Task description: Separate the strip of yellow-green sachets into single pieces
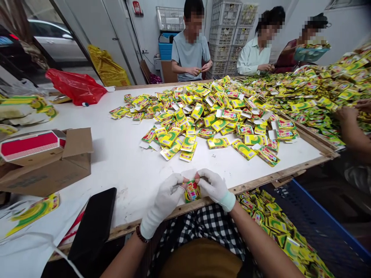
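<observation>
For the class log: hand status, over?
Left hand, right hand, white-gloved, both on one yellow-red sachet. Wooden table edge just below. Black phone left, not touching.

**White table buried in yellow-and-green packets**

The table (124,170) has a white top edged by a wooden rim (261,181). A loose spread of yellow-and-green packets (199,116) covers its middle, many overlapping, with small white paper tabs (153,146) scattered among them. On the right, a wooden rail (311,133) runs between this spread and a deeper heap of packets (315,88). At the left sits an open cardboard box (77,146) with a red-and-white carton (29,143) in it. Nearby lie white sacks (17,114) and a flat yellow-green printed sheet (34,213). A black phone (92,224) rests near the edge, and a red plastic bag (75,87) lies toward the far corner.
</observation>
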Demonstrator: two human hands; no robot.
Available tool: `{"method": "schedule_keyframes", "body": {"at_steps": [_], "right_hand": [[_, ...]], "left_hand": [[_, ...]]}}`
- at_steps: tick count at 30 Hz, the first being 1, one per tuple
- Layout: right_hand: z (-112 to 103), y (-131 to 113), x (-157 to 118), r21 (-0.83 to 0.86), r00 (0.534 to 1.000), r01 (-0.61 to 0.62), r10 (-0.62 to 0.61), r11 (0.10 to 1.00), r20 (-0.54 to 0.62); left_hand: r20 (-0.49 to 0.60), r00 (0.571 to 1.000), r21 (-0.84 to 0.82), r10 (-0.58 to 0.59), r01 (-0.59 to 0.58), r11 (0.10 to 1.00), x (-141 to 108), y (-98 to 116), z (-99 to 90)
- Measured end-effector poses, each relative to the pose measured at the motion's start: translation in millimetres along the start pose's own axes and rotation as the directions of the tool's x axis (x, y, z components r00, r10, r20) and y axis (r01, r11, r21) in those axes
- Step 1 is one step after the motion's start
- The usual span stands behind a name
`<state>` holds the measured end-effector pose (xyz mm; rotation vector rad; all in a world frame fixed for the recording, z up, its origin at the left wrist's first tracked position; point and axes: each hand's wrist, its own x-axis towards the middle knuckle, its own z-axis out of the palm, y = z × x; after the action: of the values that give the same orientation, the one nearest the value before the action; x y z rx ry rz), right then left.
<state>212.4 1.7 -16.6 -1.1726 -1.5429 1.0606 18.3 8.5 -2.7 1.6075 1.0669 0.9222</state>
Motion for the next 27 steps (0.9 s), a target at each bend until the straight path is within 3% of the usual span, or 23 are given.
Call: {"method": "schedule_keyframes", "body": {"at_steps": [5, 7, 12, 17, 20, 24, 27], "right_hand": [[7, 5, 3, 0.286, 0.994, -0.105, 0.107, 0.952, 0.008], [8, 7, 0, 0.241, 0.996, -0.09, 0.094, 0.966, -0.004], [7, -3, -5, -0.025, 0.996, 0.056, -0.057, 0.998, -0.072], [8, -12, -1, 0.067, 0.998, -0.03, 0.034, 0.997, -0.052], [9, -13, 3, 0.089, 0.998, -0.061, 0.063, 0.994, -0.029], [2, -15, 5, -0.034, 0.997, 0.075, -0.075, 0.997, 0.002], [-8, -13, -2, -0.151, 0.961, 0.271, -0.259, 0.951, 0.092]], "left_hand": [[-0.153, 0.973, -0.295, -0.175, 0.124, 0.947, 2, -1, 8.5], [-0.142, 0.98, -0.267, -0.143, 0.101, 0.958, 1, -2, 9.4], [-0.131, 0.989, 0.033, 0.064, -0.06, 0.998, -5, 4, 5.6], [-0.099, 0.99, -0.12, -0.102, 0.089, 0.989, -2, 12, 2.6], [-0.076, 0.989, -0.142, -0.124, 0.113, 0.984, 2, 13, 0.2], [-0.046, 0.999, 0.026, 0.017, -0.016, 1.0, 0, 9, -5.3], [0.032, 0.973, 0.219, 0.228, -0.23, 0.948, -9, 0, -10.4]]}}
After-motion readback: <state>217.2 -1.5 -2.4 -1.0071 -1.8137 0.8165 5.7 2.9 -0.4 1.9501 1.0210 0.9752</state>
